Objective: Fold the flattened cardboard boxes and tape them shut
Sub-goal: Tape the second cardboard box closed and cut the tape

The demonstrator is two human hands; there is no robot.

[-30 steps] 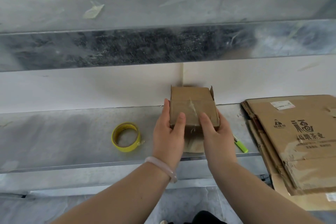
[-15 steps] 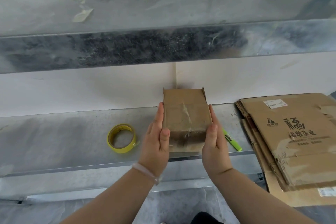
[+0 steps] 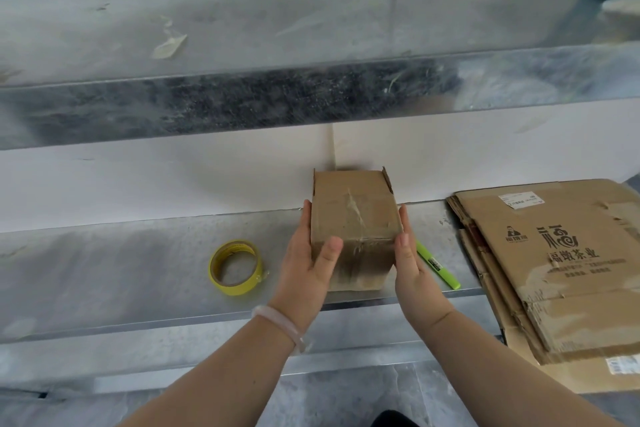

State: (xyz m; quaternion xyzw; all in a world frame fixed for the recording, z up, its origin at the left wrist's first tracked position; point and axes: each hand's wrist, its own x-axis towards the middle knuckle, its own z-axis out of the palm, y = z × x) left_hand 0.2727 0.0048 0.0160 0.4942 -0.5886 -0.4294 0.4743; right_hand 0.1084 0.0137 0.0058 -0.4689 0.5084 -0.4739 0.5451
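Upper shelf [image 3: 311, 107] overhead; tape [image 3: 235, 289], marker [image 3: 437, 263] alongside.

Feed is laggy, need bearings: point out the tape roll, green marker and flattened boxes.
tape roll [image 3: 239, 289], head view, near side of its yellow ring.
green marker [image 3: 437, 267], head view, middle of its barrel.
flattened boxes [image 3: 561, 263], head view, printed face of the top sheet.
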